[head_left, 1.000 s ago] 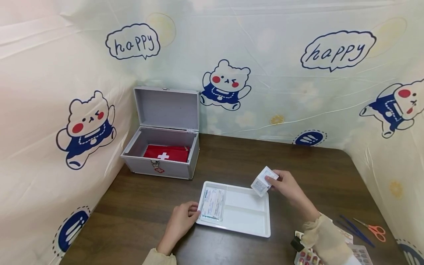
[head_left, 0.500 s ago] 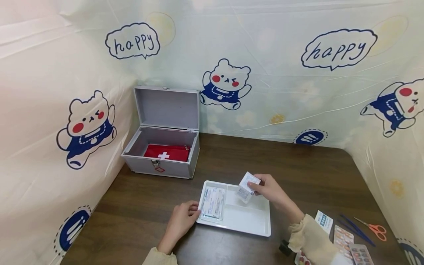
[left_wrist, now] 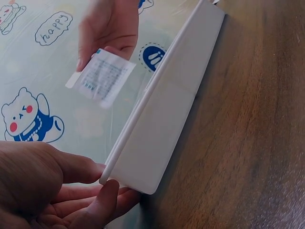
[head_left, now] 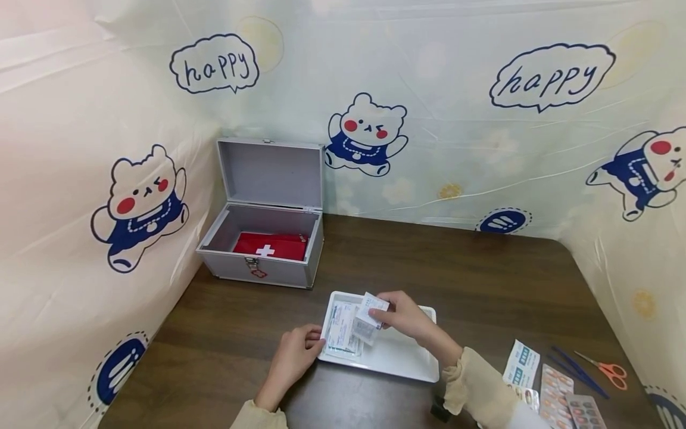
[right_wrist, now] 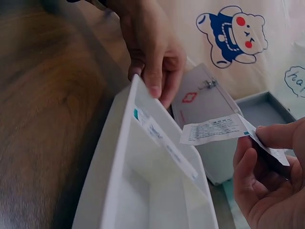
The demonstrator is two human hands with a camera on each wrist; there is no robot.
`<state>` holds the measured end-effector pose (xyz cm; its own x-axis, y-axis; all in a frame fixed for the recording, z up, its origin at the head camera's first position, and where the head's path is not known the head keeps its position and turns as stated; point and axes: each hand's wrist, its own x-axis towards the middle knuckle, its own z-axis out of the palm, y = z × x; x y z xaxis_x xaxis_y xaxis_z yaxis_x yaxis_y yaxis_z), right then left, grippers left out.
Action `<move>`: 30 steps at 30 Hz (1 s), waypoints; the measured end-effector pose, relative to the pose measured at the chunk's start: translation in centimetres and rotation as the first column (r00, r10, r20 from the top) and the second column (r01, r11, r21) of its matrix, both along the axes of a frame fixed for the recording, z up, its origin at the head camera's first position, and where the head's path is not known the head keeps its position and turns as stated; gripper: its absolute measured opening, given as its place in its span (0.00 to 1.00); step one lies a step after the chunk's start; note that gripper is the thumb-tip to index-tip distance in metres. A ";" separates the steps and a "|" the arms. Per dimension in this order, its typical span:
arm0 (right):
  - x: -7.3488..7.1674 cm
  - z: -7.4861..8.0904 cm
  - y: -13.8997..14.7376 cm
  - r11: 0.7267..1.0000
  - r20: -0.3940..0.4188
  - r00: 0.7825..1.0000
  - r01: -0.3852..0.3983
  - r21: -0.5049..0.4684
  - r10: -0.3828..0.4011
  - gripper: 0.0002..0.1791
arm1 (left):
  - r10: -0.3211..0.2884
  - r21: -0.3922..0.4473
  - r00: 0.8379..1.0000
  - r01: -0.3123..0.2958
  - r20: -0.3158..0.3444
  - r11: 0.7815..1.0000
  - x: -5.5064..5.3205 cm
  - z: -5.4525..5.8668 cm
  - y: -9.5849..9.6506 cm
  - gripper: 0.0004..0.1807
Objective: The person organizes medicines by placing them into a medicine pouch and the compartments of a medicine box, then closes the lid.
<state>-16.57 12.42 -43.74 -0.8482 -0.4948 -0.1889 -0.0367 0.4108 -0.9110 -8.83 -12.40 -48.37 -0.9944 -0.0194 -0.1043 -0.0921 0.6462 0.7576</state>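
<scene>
My right hand [head_left: 404, 317] pinches a folded strip of white printed sachets [head_left: 365, 331] between thumb and fingers, above the left compartment of a white divided tray [head_left: 399, 360]. In the right wrist view one sachet [right_wrist: 212, 131] sticks out flat from the fingers over the tray wall. Flat printed packets [head_left: 340, 326] lie in that left compartment, partly covered by the held strip in the head view. My left hand [head_left: 292, 353] grips the tray's left end, thumb at the rim and fingers round the corner, as the left wrist view shows.
An open silver case [head_left: 268, 271] with a red pouch [head_left: 273, 245] inside stands at the back left. On the right lie orange-handled scissors [head_left: 611, 372], blue tweezers [head_left: 579, 372], blister packs [head_left: 557, 393] and a white-and-teal packet [head_left: 521, 363]. A small black object [head_left: 440, 410] sits near the right sleeve.
My right hand has carried the sachet strip leftward, from the tray's back right corner to over its left compartment. The left hand has stayed on the tray.
</scene>
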 end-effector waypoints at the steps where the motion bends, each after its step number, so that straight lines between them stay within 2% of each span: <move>1: 0.1 0.0 -0.3 1.000 -0.001 1.000 -0.010 -0.003 0.010 0.10 | -0.003 0.001 1.000 0.003 -0.001 1.000 0.0 0.0 0.0 0.13; 11: 0.5 -1.0 -2.8 0.995 0.001 0.996 -0.087 -0.046 0.087 0.10 | -0.013 0.019 1.000 0.013 -0.019 1.000 0.1 0.1 0.0 0.12; 15: 0.4 -1.5 -3.5 0.992 -0.026 0.994 -0.111 -0.062 0.110 0.09 | -0.014 0.022 0.999 0.014 -0.034 1.000 0.1 0.0 0.0 0.12; 19: 0.2 -2.0 -4.1 0.994 -0.129 0.985 -0.113 -0.007 0.112 0.07 | -0.012 0.025 0.999 0.014 -0.046 1.000 0.2 -0.1 0.0 0.12; 23: -0.1 -2.4 -4.5 0.991 -0.257 0.960 -0.092 0.099 0.115 0.05 | -0.019 0.023 0.999 0.020 -0.049 1.000 0.2 0.0 0.0 0.11; 27: -0.3 -2.4 -4.8 0.986 -0.319 0.940 -0.073 0.152 0.119 0.04 | -0.021 0.024 0.999 0.022 -0.049 0.999 0.3 0.1 0.0 0.11; 30: -0.4 -2.2 -4.9 0.988 -0.334 0.939 -0.038 0.147 0.085 0.05 | -0.026 0.032 0.998 0.028 -0.063 0.999 0.3 0.1 0.0 0.11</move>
<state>-16.98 7.54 -45.98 -0.8424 -0.5378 0.0340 -0.3617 0.5175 -0.7754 -8.54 -12.37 -48.30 -0.9991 0.0097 -0.0416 -0.0265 0.6222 0.7824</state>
